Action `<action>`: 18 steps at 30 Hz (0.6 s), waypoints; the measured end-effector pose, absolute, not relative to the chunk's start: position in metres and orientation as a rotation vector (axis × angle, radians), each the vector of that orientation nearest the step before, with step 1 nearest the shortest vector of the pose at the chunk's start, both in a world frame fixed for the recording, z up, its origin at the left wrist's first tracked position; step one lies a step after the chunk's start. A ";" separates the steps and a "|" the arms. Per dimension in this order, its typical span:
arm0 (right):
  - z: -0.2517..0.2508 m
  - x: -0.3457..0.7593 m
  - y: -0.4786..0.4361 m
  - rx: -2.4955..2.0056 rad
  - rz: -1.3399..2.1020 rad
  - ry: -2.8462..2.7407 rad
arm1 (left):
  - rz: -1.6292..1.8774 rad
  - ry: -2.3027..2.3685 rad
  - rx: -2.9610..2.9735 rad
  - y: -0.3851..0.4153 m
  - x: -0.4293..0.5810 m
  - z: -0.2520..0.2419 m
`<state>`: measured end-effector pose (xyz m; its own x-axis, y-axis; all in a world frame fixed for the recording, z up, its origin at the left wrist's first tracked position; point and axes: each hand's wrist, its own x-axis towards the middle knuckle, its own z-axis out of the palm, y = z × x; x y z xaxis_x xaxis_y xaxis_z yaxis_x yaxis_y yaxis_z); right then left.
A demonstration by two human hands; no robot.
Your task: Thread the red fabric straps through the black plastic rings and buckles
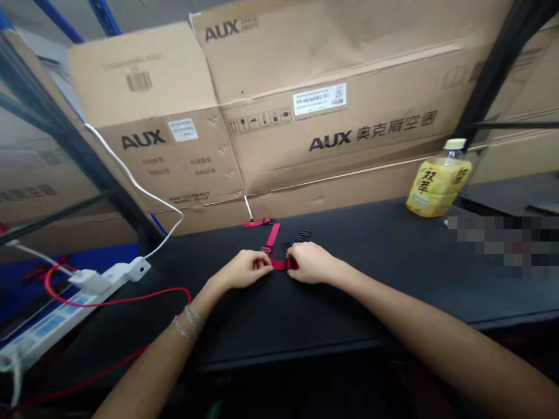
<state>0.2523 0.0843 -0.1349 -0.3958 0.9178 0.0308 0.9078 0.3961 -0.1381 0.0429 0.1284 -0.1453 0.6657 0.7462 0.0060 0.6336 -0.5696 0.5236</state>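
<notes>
Tan cardboard AUX air-conditioner cartons (332, 116) stacked behind the black work bench (349, 314). Plastic drink bottle with yellow label and cream cap (439, 180) at bench's back right. White multi-socket power strip (56, 326) at left edge, thin red cable (122, 302) looping beside it, white cable (135, 183) running up toward cartons.

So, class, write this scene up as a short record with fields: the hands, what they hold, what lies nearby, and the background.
held item: red webbing strap
left hand: grips the strap
right hand: grips the strap beside the left hand
nearby: black rings, just beyond the right hand
surface: black table
also on table: yellow-labelled drink bottle, far right
left side: white power strip with a red cable
background: AUX cardboard cartons
</notes>
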 end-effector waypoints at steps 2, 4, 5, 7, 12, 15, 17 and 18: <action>-0.135 0.253 0.085 -1.661 0.144 -2.538 | 0.314 1.073 2.393 0.128 0.043 -0.145; -0.136 0.253 0.085 -1.657 0.138 -2.539 | 0.315 1.074 2.392 0.127 0.043 -0.144; -0.136 0.253 0.085 -1.654 0.135 -2.539 | 0.314 1.074 2.392 0.127 0.044 -0.144; -0.135 0.253 0.085 -1.653 0.137 -2.547 | 0.306 1.072 2.393 0.127 0.044 -0.144; -0.135 0.253 0.084 -1.665 0.140 -2.544 | 0.304 1.068 2.395 0.128 0.043 -0.145; -0.136 0.253 0.084 -1.645 0.130 -2.533 | 0.314 1.068 2.392 0.128 0.043 -0.146; -0.136 0.253 0.085 -1.641 0.130 -2.532 | 0.317 1.071 2.391 0.128 0.043 -0.146; -0.136 0.253 0.085 -1.643 0.129 -2.529 | 0.318 1.071 2.391 0.128 0.043 -0.146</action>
